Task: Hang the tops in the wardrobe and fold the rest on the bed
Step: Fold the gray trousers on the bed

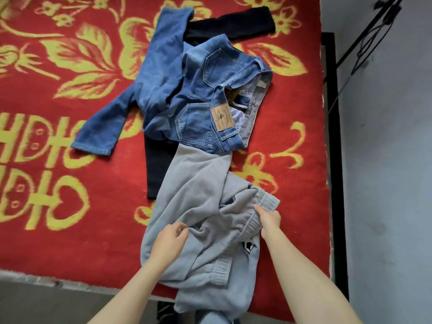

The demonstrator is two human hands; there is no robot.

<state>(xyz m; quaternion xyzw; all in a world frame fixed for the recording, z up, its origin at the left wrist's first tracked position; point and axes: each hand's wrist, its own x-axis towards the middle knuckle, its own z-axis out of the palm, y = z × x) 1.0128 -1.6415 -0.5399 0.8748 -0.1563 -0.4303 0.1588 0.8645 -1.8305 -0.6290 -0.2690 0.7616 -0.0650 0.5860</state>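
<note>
Grey garment: soft matt fleece, ribbed cuffs. Jeans: faded blue denim, tan leather-look patch, striped woven lining. Black garment: matt knit. Bed cover: red plush pile, fuzzy. Wall: matt paint, scuffed.

We have one view, from a wide-angle camera worn on the person's head. It looks forward and down onto the bed's red blanket with yellow flower patterns, from the bed's near edge. It sits close: the forearms rise from the bottom edge, and the left hand and right hand meet the light grey fleece garment in the lower middle. The black bed frame and pale grey wall run up the right side.
</note>
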